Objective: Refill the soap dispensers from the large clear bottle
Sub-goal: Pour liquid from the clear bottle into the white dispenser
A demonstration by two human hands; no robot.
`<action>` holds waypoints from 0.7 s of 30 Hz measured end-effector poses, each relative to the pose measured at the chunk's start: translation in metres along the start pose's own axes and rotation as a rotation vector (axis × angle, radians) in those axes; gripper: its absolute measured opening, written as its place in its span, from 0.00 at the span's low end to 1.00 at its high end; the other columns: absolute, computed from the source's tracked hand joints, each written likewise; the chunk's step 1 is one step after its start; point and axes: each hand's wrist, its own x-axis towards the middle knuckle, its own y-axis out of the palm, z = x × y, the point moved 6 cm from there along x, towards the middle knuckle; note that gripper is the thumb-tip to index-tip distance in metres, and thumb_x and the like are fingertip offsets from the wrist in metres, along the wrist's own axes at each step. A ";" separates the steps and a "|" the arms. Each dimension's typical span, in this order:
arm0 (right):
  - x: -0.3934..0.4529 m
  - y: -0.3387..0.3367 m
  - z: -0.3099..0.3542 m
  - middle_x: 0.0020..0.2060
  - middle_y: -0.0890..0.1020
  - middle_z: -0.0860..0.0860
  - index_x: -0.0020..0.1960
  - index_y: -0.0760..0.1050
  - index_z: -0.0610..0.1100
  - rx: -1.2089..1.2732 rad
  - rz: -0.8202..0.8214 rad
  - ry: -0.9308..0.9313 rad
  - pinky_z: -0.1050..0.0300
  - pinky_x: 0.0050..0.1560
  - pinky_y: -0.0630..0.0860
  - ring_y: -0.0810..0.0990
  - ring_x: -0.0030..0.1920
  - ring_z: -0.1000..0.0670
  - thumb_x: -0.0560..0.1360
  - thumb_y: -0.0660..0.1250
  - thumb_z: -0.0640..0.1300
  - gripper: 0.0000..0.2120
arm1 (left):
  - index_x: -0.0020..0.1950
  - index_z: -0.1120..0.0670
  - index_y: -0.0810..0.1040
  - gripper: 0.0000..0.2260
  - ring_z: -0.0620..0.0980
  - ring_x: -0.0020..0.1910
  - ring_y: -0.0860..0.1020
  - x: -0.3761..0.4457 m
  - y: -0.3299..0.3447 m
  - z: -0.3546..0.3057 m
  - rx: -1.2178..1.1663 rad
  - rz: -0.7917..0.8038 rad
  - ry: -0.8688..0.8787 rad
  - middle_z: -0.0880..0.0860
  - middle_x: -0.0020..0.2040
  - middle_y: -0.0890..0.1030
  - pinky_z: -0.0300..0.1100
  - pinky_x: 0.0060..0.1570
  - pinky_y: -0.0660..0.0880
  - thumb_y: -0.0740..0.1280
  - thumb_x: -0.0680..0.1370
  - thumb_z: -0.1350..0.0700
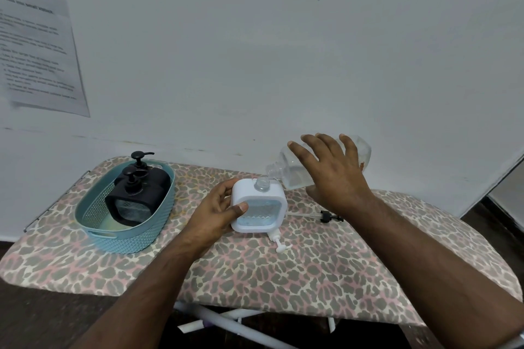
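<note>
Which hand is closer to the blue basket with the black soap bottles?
Left. The left hand grips the white dispenser just beside the blue basket. The right hand is farther away, across the dispenser, tipping the clear bottle.

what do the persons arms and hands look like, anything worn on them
Both forearms are bare up to the frame's edge: no sleeves, gloves, watch or rings visible. The left hand and right hand show short, unpainted nails. Nothing else is worn or marked on them.
</note>
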 end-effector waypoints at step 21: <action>-0.098 0.075 -0.006 0.66 0.74 0.51 0.74 0.61 0.50 1.054 0.057 0.909 0.52 0.60 0.76 0.76 0.64 0.48 0.60 0.86 0.53 0.50 | 0.67 0.52 0.74 0.18 0.58 0.64 0.80 -0.017 -0.031 0.029 -0.005 -0.036 -0.111 0.50 0.62 0.81 0.55 0.54 0.82 0.68 0.80 0.66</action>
